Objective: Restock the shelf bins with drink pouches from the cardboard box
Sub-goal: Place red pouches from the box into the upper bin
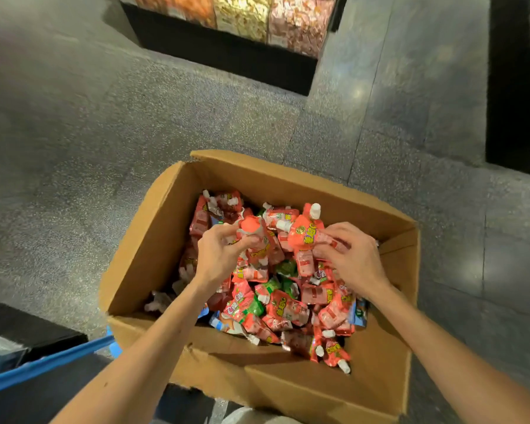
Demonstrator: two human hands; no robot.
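Between curled fingers point(332, 232), drink pouches point(303, 235)

Floor point(110, 142): grey speckled stone-type slabs, polished; thin straight joints point(484, 255) between slabs; a pale sheen of light point(357, 92) on one slab at upper centre-right. Black plinth point(227, 61): base of a display unit at top centre, standing on the floor, one corner turned toward the viewer. Dark upright fixture point(516, 87): right edge, black; detail blurred. Low black base point(28, 324): lower left corner; a blue bar point(46, 364) runs slantwise just beside it.
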